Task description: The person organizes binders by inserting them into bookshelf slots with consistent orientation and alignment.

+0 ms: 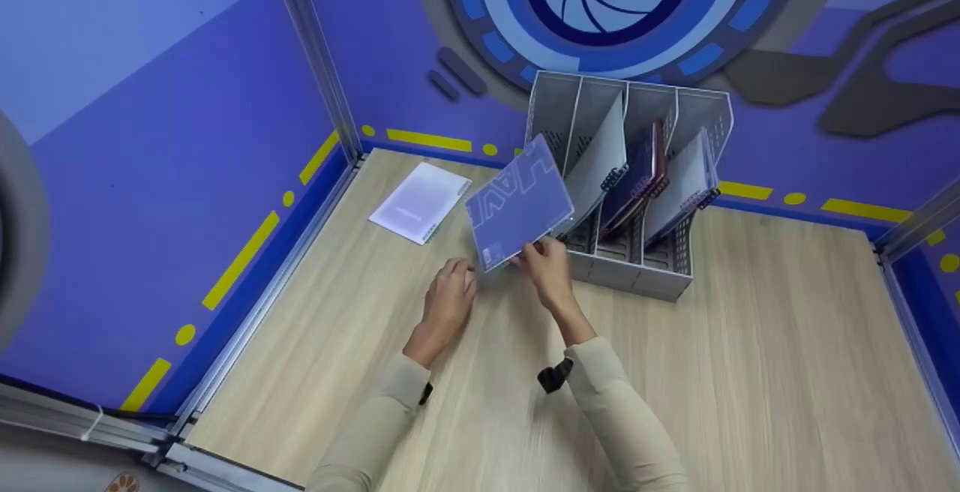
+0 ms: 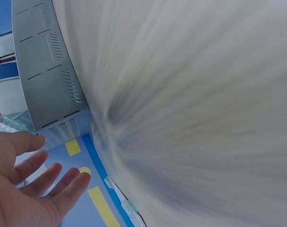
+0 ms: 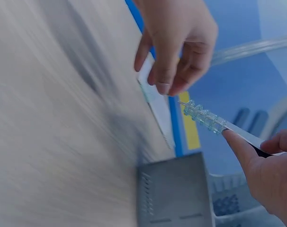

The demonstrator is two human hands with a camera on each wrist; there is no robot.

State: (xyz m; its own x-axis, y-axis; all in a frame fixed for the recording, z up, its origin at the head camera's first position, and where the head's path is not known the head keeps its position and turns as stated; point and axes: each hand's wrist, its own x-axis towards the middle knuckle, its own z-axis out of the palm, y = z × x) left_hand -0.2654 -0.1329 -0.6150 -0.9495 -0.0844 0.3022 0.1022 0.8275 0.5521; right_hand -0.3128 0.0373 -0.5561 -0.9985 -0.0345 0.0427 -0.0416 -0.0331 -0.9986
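Observation:
My right hand [image 1: 550, 271] pinches a purple loose-leaf notebook [image 1: 517, 207] by its lower edge, holding it tilted above the table beside the file rack. In the right wrist view, clear binder rings [image 3: 205, 118] run along the notebook's edge, right by the fingers. Close to the notebook's lower left corner is my left hand [image 1: 450, 293]; in the left wrist view its fingers [image 2: 53, 184] are spread and loosely bent, with nothing in them. A second, pale lilac notebook [image 1: 420, 203] lies flat on the table further left.
A grey file rack [image 1: 630, 274] with several slots stands against the back wall. Its leftmost slot is partly behind the held notebook. White notebooks [image 1: 682, 192] and dark ones [image 1: 637, 169] lean in the other slots. Metal frame rails [image 1: 262, 357] border the wooden table.

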